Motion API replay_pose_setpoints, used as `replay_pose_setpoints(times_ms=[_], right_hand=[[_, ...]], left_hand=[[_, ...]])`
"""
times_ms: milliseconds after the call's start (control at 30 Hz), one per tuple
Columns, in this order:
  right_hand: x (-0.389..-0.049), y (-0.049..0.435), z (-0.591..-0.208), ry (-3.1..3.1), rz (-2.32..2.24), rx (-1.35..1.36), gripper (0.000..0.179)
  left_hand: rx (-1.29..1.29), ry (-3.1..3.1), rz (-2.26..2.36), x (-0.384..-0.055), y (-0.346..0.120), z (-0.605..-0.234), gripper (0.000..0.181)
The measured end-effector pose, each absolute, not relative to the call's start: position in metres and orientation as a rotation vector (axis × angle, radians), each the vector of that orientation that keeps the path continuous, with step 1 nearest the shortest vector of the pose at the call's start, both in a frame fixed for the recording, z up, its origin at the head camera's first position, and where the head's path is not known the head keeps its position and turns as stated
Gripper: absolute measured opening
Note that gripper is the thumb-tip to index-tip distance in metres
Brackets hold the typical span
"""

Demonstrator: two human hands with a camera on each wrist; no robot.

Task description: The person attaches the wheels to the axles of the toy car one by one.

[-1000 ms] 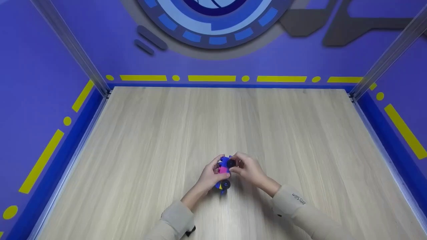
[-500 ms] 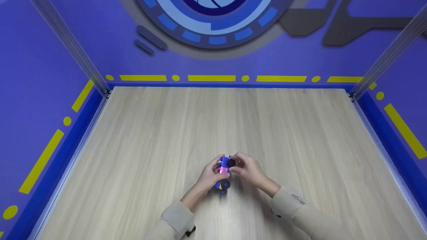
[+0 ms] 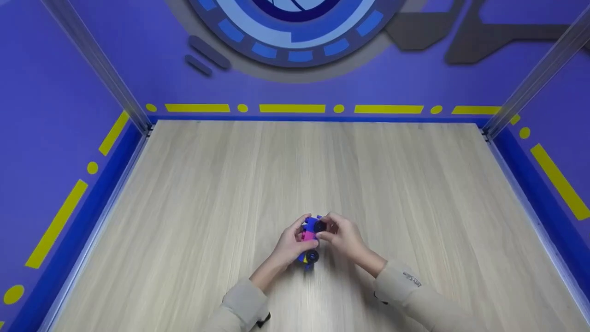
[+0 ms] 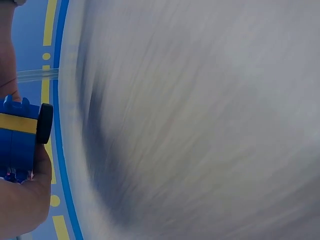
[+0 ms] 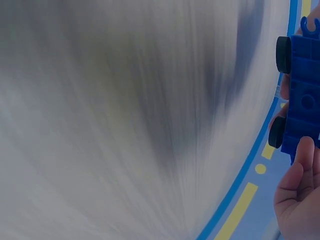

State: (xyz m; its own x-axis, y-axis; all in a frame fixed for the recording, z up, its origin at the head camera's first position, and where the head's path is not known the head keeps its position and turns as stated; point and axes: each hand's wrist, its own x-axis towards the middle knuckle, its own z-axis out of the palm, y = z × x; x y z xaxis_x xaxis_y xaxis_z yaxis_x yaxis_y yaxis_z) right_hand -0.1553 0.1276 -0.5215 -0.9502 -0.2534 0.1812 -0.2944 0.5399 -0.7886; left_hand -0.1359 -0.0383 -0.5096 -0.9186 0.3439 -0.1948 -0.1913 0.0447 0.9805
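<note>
A small toy car (image 3: pixel 309 236) with a blue body, a pink middle and black wheels is held between both hands over the near middle of the table. My left hand (image 3: pixel 289 245) grips its side, thumb across the pink part. At the far end, the fingers of my right hand (image 3: pixel 343 236) pinch the car beside the black wheel (image 3: pixel 319 226). A yellow band crosses the blue end of the body (image 4: pixel 15 147) in the left wrist view. The right wrist view shows the blue underside (image 5: pixel 306 82), with fingertips on its end.
Pale wood-grain table (image 3: pixel 295 170) lies under the hands. Blue-purple panels (image 3: pixel 295 92) with yellow dashes stand at the back and both sides, joined by metal posts (image 3: pixel 101 64) at the corners.
Both hands stay nearly in place on the toy car. The car and the right hand shift only very slightly.
</note>
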Motion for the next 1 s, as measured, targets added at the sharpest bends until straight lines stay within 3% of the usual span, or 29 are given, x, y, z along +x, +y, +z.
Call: replay_pose_setpoints(times_ms=[1000], right_hand=[[-0.1492, 0.1181, -0.5210, -2.599, 1.212, 0.444, 0.020]], left_hand=[[0.184, 2.205, 1.833, -0.1314, -0.0322, -0.5024, 0.067]])
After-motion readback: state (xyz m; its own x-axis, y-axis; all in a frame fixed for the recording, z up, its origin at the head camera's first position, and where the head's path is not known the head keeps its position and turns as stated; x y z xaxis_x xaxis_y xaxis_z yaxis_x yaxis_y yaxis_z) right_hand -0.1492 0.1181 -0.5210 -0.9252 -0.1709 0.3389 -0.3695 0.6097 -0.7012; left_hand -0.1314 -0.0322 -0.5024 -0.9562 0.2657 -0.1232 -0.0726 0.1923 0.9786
